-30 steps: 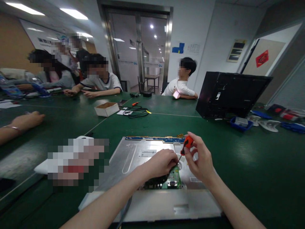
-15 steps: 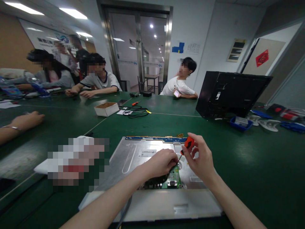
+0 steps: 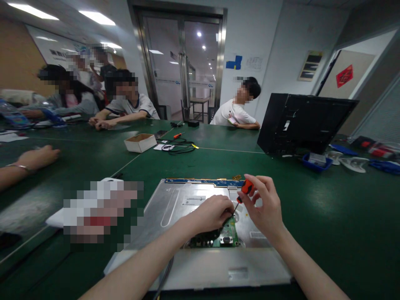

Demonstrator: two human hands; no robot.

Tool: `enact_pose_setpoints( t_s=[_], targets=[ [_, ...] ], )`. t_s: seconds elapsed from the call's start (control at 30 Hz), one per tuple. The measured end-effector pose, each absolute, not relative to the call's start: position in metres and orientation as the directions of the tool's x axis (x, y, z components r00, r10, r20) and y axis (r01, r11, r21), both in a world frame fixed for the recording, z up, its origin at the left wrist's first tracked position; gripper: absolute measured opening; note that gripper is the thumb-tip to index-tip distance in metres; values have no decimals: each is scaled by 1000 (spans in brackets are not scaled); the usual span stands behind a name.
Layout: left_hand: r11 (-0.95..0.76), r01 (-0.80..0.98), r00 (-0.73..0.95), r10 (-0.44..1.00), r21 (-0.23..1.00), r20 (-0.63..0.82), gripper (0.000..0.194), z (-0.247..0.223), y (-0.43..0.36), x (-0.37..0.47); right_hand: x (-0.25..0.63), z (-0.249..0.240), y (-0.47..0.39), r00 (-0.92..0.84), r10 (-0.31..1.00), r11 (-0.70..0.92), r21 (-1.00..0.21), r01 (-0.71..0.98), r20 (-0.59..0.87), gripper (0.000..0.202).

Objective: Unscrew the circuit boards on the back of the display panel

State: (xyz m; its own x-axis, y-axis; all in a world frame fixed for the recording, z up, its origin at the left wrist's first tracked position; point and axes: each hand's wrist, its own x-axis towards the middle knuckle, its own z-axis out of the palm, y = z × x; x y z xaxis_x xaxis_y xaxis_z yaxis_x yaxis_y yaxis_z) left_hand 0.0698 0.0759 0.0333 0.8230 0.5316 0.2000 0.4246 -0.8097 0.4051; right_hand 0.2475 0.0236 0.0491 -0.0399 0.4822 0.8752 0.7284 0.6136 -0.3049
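Observation:
An LCD panel [image 3: 265, 254] lies with its metal back up on the green table in front of me. On it sits a green circuit board [image 3: 231, 230], partly covered by my left hand and arm. My right hand [image 3: 264, 204] grips the red-and-black handle of a screwdriver [image 3: 248, 187], tilted so that its shaft runs down to the board's upper edge. Beside the tip, my left hand [image 3: 215, 211] has its fingers bent and pressed together; what they pinch is hidden. A blue strip board [image 3: 193, 181] runs along the panel's far edge.
A black monitor housing [image 3: 300, 123] and a blue tray [image 3: 317, 162] stand at the right. Farther off are an open box [image 3: 140, 143], cables [image 3: 178, 148] and another screwdriver [image 3: 177, 136]. A co-worker's hand [image 3: 39, 158] rests at the left; other people sit across the table.
My hands stay almost where they were, with the screwdriver at the same spot on the board. Across the table, a seated person has brought their hands together.

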Motion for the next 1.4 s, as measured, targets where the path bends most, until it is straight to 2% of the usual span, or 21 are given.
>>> enact_pose_setpoints(
  t_s=[0.2,0.4,0.57,0.8,1.2,1.4],
  targets=[
    [-810,424,824,530,405,198,16,33,76,70,245,50,23,-30,524,621,-358,697,851,44],
    [-804,431,824,536,409,186,15,36,75,70,248,50,23,5,554,588,-395,706,833,31],
    [-801,441,819,544,405,184,16,36,74,70,250,53,23,3,522,605,-373,704,853,23],
    [-806,446,816,545,388,194,15,35,74,70,249,54,22,-61,528,607,-326,724,847,45],
    [-805,441,823,539,396,179,14,37,74,70,247,45,23,63,567,641,-488,592,822,31],
    [-809,436,827,533,394,180,14,36,75,70,246,51,21,-4,522,672,-408,618,853,33]
  ],
)
